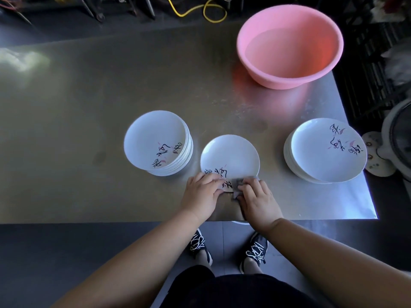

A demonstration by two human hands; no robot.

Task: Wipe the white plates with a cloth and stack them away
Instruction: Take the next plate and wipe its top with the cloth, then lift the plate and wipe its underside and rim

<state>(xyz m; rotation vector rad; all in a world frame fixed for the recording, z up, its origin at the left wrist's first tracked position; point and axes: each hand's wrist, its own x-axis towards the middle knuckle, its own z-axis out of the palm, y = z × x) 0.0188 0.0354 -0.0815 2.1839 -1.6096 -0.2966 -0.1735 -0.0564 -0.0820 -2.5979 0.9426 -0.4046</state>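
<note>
A single white plate (pixel 230 155) with black brush lettering lies on the steel table (pixel 89 107) in front of me. My left hand (pixel 201 196) holds its near rim with curled fingers. My right hand (pixel 258 200) grips a grey cloth (pixel 239 182) and presses it onto the plate's near edge. A stack of several white plates (pixel 155 141) stands to the left. Another stack of plates (pixel 324 150) sits to the right.
A pink plastic basin (pixel 289 45) holding water stands at the back right of the table. A white appliance (pixel 395 143) and a patterned mat (pixel 375 156) are off the table's right edge. Yellow cable (pixel 206 10) lies beyond the far edge.
</note>
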